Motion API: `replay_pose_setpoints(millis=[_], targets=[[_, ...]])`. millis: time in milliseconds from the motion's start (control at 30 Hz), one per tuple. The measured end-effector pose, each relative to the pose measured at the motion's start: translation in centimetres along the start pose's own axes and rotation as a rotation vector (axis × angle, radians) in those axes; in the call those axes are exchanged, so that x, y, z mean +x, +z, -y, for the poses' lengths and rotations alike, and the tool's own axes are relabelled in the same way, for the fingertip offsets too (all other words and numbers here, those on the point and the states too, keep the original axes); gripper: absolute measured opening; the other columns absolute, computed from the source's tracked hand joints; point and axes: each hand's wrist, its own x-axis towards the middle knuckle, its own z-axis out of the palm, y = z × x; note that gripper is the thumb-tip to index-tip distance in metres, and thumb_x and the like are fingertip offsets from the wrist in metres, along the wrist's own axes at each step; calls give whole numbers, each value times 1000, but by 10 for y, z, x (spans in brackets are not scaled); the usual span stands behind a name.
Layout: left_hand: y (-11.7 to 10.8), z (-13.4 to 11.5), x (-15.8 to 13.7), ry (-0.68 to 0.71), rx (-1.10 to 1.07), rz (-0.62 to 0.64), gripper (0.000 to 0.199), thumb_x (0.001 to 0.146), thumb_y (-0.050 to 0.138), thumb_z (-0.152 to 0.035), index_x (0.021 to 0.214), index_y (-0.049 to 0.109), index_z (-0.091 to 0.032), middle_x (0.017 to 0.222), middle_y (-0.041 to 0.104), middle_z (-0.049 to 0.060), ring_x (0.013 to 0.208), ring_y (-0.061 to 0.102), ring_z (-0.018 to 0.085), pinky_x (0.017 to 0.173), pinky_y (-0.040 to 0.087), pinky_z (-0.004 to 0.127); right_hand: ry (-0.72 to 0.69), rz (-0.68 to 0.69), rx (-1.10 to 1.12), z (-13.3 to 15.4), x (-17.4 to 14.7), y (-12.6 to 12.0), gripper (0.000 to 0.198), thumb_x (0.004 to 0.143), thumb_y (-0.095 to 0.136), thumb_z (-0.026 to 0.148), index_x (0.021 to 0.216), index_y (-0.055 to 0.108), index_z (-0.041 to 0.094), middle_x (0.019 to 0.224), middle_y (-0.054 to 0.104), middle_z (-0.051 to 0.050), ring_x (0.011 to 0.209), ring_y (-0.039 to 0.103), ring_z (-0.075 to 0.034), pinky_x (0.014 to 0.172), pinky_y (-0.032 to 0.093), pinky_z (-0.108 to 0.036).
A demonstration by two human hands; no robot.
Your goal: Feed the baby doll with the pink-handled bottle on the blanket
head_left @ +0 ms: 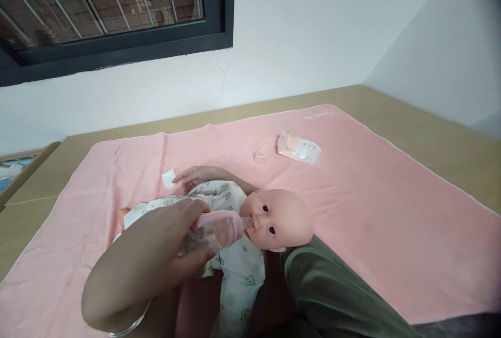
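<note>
Left hand wrapped round clear baby bottle with pink collar and handle; its teat already at mouth of bald plastic doll in white printed clothes. Bottle not yet set down. Right hand loosely spread beyond doll's torso, beside small white square.

A light wood-toned surface stands against the wall, largely covered by a pink cloth with a pale edge, rounded far corners and small creases towards the left, bare wood showing along the far side and both flanks. Directly on the cloth lie a white printed packet, a clear domed cap just beside it and, farther left, a small white square.
</note>
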Motion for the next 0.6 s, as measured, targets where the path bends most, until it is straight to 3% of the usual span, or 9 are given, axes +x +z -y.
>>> replay_pose_setpoints(millis=[200, 400, 600], targets=[[1, 3, 0, 11, -17, 0, 32, 99, 53, -48, 119, 66, -26, 117, 75, 6, 102, 71, 28, 82, 54, 40, 60, 72, -11, 2, 10, -9, 30, 100, 72, 53, 112, 79, 27, 94, 76, -1, 96, 71, -12, 80, 54, -21], [1, 3, 1, 22, -5, -5, 33, 101, 52, -48, 122, 65, -26, 117, 75, 6, 100, 71, 28, 82, 53, 41, 121, 33, 12, 8, 4, -4, 21, 100, 73, 47, 108, 79, 28, 97, 75, -2, 103, 71, -15, 83, 55, -21], [2, 3, 1, 18, 10, -10, 35, 103, 51, -51, 121, 67, -26, 115, 75, 6, 97, 71, 28, 81, 53, 42, 126, 33, 0, 6, 8, -7, 26, 99, 73, 51, 110, 79, 28, 99, 75, -3, 107, 71, -17, 83, 56, -23]])
